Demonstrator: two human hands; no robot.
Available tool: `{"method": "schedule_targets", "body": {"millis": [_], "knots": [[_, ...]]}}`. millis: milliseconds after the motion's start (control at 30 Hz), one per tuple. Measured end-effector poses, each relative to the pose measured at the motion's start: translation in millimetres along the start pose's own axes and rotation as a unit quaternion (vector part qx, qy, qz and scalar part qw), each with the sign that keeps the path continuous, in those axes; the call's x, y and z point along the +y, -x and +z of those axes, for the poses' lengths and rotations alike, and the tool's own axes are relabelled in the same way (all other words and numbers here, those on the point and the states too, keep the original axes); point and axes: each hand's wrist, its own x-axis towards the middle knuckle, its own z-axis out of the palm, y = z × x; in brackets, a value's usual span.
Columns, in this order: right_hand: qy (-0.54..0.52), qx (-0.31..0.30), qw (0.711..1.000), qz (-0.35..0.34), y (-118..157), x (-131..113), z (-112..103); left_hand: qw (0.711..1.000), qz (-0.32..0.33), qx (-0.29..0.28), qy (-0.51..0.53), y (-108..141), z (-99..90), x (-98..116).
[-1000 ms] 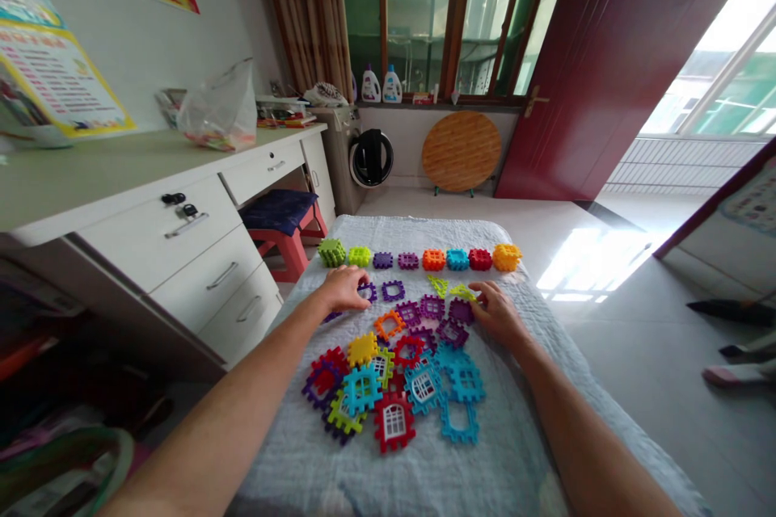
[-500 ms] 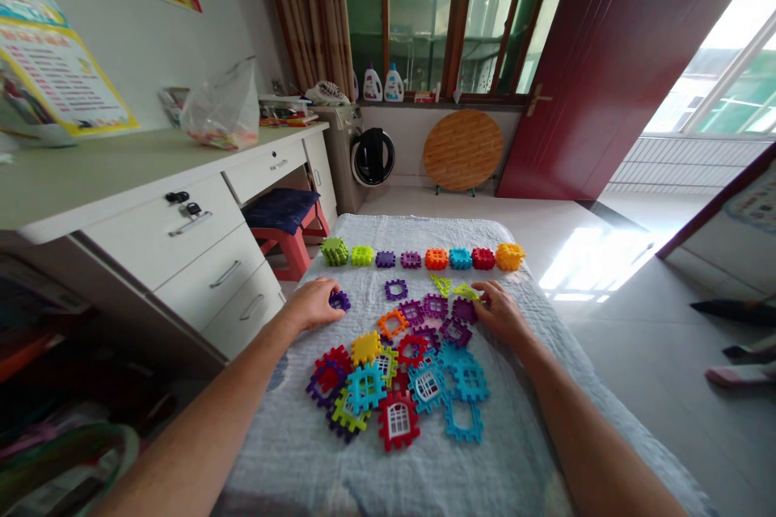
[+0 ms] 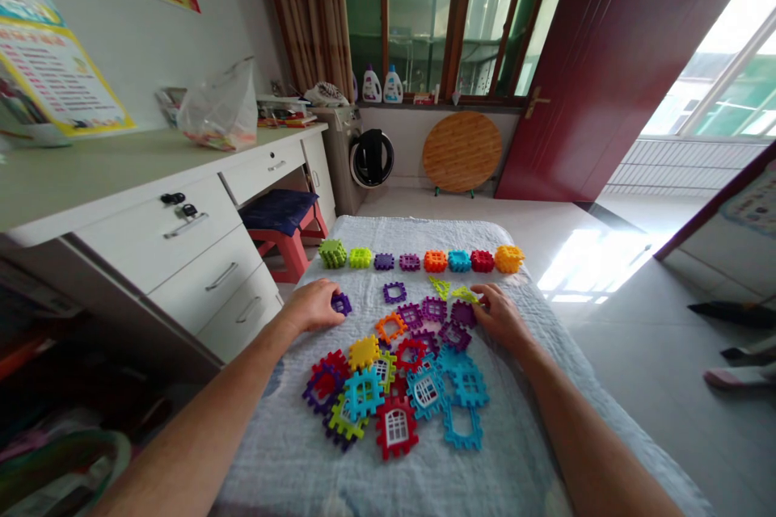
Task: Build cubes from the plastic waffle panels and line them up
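At the left of the cloth, my left hand (image 3: 315, 305) is closed, its fingertips gripping a dark purple square building tile (image 3: 341, 304) with notched edges. My right hand (image 3: 500, 313) lies at the right of the pile with thumb and fingers apart. Its fingertips are by a lime triangular tile (image 3: 465, 294) and a purple tile (image 3: 463, 313); whether they press on either is unclear. Between the hands lie a purple open-frame tile (image 3: 394, 292) and another lime triangle (image 3: 440, 287). Nearer me is a loose pile with a yellow tile (image 3: 364, 352), a red window tile (image 3: 396, 426) and a blue frame tile (image 3: 463, 426).
Colour-sorted tile stacks form a row at the far side, from a green stack (image 3: 333, 254) to a yellow-orange stack (image 3: 509, 259). A pale blue cloth (image 3: 485, 481) covers the table. A white desk (image 3: 121, 178) and a stool (image 3: 282, 212) stand at left.
My left hand and its purple tile have shifted very slightly to the right. The camera view has moved a little; the other tiles look the same.
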Motion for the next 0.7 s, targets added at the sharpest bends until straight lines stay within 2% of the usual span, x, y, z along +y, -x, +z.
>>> {"method": "schedule_targets", "body": {"millis": [100,167,233,333,433,567,700], "knots": [[-0.001,0.0,1.0,0.006,0.0,-0.4,0.3,0.998,0.039,0.054,0.006,-14.8,-11.4,15.2],[-0.003,-0.001,1.0,0.006,0.1,-1.1,0.2,0.993,0.077,0.092,-0.003,-32.4,-21.6,27.4],[-0.003,-0.001,1.0,0.004,0.5,-1.7,0.1,0.988,0.114,0.103,-0.023,-55.3,-30.1,37.8],[-0.005,-0.002,1.0,0.004,1.2,-1.7,0.0,0.988,0.119,0.08,-0.057,-91.8,-33.9,46.1],[-0.005,0.001,1.0,0.004,1.6,-1.2,0.1,0.989,0.117,0.054,-0.068,-119.9,-27.2,46.9],[-0.006,0.0,1.0,0.007,1.5,-1.5,0.0,0.991,0.108,0.02,-0.079,-138.3,-15.4,45.1],[-0.013,0.002,1.0,0.009,1.6,-2.6,-0.3,0.991,0.108,0.002,-0.085,-146.7,-12.1,45.2]]}}
